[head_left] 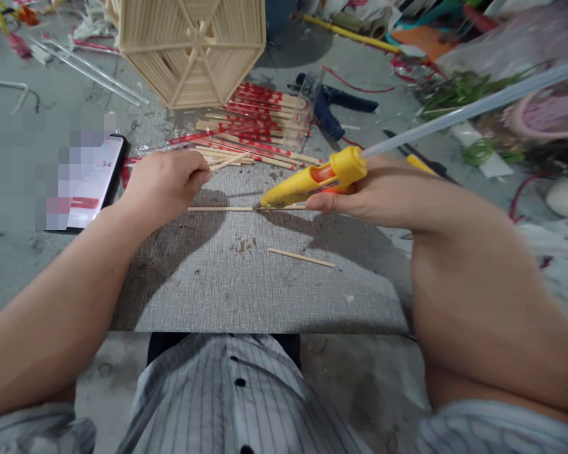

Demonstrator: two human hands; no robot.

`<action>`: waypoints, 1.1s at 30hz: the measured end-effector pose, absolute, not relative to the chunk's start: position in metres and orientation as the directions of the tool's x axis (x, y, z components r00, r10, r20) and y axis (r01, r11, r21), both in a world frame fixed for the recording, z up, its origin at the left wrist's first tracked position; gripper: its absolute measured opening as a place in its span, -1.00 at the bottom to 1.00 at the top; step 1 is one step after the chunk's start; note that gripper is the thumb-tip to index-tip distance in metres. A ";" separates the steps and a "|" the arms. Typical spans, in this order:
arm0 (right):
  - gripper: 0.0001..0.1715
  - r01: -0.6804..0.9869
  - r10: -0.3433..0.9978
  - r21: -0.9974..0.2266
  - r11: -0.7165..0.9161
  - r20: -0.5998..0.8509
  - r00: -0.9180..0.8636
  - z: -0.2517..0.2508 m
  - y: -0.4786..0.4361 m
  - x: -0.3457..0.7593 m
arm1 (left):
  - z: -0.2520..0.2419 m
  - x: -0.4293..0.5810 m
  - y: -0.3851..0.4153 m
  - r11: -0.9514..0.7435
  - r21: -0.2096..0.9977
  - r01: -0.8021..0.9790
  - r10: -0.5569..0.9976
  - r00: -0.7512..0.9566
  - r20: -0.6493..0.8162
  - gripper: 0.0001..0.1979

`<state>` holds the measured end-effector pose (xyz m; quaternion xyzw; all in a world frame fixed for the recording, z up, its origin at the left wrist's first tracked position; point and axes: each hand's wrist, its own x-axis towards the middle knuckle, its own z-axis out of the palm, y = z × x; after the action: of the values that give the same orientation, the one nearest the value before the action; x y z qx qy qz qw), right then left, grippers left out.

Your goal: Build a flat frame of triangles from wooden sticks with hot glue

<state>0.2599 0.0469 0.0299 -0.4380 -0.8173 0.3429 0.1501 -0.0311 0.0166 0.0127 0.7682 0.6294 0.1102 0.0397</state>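
Note:
My right hand [360, 189] grips a yellow hot glue gun [307, 180], and a long clear glue stick [459, 113] sticks out of its back end. The gun's nozzle is at a thin wooden stick [218, 209] lying crosswise on the grey board. Between the fingertips of my left hand [170, 183], another thin wooden stick [230, 161] is pinched, pointing right above the board. Closer to me, a loose wooden stick [301, 257] lies at a slight slant.
Behind my hands lie several red-and-white wrapped chopsticks [269, 120]. A hexagonal structure of sticks [194, 50] stands at the back. To the left rests a phone [99, 183]; dark blue pliers-like handles [331, 107] and a pink pot [549, 113] are at the right.

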 end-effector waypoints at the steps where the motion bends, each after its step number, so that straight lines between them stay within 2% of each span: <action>1: -0.56 0.598 0.822 -0.704 0.383 -0.035 -0.568 0.031 0.046 0.261 | 0.012 -0.032 0.017 -0.223 0.208 0.952 0.971 0.197 0.138 -0.74; 5: -0.35 0.560 0.858 -0.758 0.335 0.001 -0.513 0.037 0.042 0.266 | 0.011 -0.034 0.017 -0.274 0.203 0.940 0.955 0.242 0.171 -0.71; 8: -0.37 0.472 0.900 -0.852 0.226 -0.003 -0.436 0.039 0.038 0.271 | 0.011 -0.034 0.017 -0.288 0.201 0.936 0.950 0.252 0.184 -0.71; 12: -0.36 0.336 0.939 -0.927 0.166 0.044 -0.340 0.036 0.034 0.271 | 0.008 -0.033 0.017 -0.362 0.315 0.877 0.922 0.286 0.261 -0.74; 17: -0.37 0.309 0.940 -0.931 0.196 0.088 -0.330 0.035 0.031 0.267 | 0.004 -0.032 0.016 -0.449 0.386 0.806 0.887 0.350 0.302 -0.71; 24: -0.37 0.339 0.936 -0.922 0.184 0.060 -0.347 0.035 0.031 0.272 | 0.002 -0.034 0.017 -0.495 0.353 0.794 0.860 0.391 0.328 -0.71; 29: -0.35 0.347 0.947 -0.918 0.191 0.079 -0.311 0.032 0.031 0.272 | 0.002 -0.034 0.018 -0.466 0.307 0.830 0.876 0.385 0.289 -0.70; 33: -0.42 0.357 0.944 -0.917 0.180 0.059 -0.324 0.033 0.030 0.272 | 0.002 -0.035 0.018 -0.492 0.282 0.824 0.858 0.405 0.315 -0.68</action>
<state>0.2717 0.0304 0.0334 -0.4720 -0.6891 0.4326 0.3395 -0.0346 0.0177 0.0017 0.8372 0.5022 0.2127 0.0407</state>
